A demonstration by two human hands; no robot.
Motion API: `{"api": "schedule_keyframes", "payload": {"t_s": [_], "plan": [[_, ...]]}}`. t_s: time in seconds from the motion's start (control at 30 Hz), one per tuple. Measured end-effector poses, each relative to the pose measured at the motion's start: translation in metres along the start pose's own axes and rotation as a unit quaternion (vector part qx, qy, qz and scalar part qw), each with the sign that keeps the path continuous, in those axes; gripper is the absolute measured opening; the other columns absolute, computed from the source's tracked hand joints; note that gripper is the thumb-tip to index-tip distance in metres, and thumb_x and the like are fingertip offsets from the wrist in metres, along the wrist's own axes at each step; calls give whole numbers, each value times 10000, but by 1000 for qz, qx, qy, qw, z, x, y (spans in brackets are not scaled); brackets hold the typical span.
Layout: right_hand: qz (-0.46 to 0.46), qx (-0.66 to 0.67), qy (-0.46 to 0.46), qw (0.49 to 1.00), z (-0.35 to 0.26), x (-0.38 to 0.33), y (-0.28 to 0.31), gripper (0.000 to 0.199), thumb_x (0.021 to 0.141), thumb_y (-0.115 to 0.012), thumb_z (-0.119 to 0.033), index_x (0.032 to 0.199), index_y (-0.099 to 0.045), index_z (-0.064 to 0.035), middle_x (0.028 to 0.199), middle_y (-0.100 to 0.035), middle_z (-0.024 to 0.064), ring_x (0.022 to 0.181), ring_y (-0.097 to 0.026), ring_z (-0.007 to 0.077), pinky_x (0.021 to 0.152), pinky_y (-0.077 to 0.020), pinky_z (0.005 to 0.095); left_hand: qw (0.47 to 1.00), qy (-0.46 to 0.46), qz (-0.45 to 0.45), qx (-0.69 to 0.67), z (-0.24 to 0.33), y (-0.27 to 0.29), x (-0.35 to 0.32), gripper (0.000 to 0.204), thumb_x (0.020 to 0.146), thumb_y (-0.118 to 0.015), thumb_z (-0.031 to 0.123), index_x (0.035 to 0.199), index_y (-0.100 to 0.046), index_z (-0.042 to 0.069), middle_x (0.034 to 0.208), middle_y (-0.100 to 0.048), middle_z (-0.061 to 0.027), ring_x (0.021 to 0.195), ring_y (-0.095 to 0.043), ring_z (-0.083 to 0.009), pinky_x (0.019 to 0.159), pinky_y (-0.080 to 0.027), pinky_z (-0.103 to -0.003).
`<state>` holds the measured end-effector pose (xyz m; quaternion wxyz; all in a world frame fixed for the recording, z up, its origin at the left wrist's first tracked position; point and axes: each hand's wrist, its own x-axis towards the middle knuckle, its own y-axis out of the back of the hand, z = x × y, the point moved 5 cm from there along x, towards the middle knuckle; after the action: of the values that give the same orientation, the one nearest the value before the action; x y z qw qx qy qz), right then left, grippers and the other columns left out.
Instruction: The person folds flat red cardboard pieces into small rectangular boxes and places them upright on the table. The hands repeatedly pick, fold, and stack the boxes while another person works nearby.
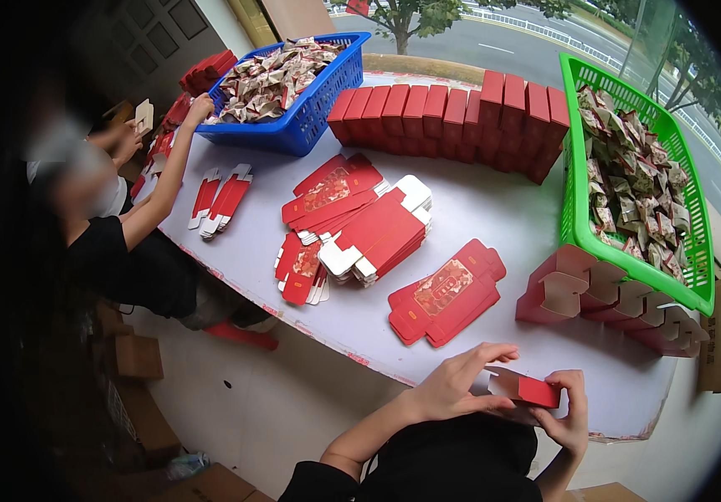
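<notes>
A red carton box (pixel 538 391) with a pale inside and an unclosed left end is between my hands at the near table edge. My right hand (pixel 571 410) grips its right end, thumb low and fingers over the top. My left hand (pixel 459 386) is open around the unclosed end; its thumb lies along the box's near side and its fingers stretch out beyond the flap. Flat, unfolded red cartons (pixel 446 293) lie just past my hands. Several raised cartons with open tops (pixel 557 289) stand to the right, beside a green basket (pixel 574 176) of small wrapped packets (pixel 628 180).
More flat cartons (pixel 377 230) are piled mid-table. A row of closed red boxes (pixel 427 113) stands at the back. Left of it, a blue basket (pixel 293 138) holds more packets; a co-worker's hand (pixel 200 109) reaches to it. Cardboard boxes (pixel 138 358) sit on the floor.
</notes>
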<state>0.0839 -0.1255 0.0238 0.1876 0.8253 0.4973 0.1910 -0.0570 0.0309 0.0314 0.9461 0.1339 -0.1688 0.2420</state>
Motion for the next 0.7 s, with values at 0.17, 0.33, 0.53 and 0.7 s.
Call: {"api": "schedule_keyframes", "payload": {"t_s": [0.17, 0.33, 0.53, 0.7], "plan": [[48, -97, 12, 994, 4, -4, 19, 395, 605, -649, 29, 989, -619, -56, 960, -572, 71, 940, -456, 261, 838, -387, 346, 891, -25, 212, 402, -2, 40, 9, 392, 762, -722, 105, 1099, -555, -4, 1136, -564, -135, 1004, -551, -305, 875, -455, -382], [100, -79, -29, 991, 14, -6, 36, 447, 619, -617, 87, 1044, -581, -44, 1049, -620, 87, 996, -480, 266, 889, -399, 344, 855, 53, 156, 492, -32, 46, 10, 475, 782, -712, 196, 1188, -538, 22, 1223, -520, -157, 1087, -528, -313, 857, -467, -415], [143, -52, -58, 987, 26, -1, 36, 447, 683, -627, 101, 1110, -539, 2, 1156, -558, 139, 1052, -544, 299, 911, -427, 345, 841, 118, 133, 511, -43, 43, 11, 579, 774, -724, 255, 1248, -491, 18, 1299, -471, -195, 1188, -437, -334, 961, -376, -443], [156, -77, -82, 981, 30, 5, 37, 400, 734, -635, 73, 1115, -527, 13, 1133, -554, 144, 1037, -554, 288, 906, -427, 327, 852, 146, 138, 483, -47, 49, 10, 638, 758, -740, 265, 1278, -461, 25, 1330, -439, -193, 1205, -418, -329, 988, -344, -439]]}}
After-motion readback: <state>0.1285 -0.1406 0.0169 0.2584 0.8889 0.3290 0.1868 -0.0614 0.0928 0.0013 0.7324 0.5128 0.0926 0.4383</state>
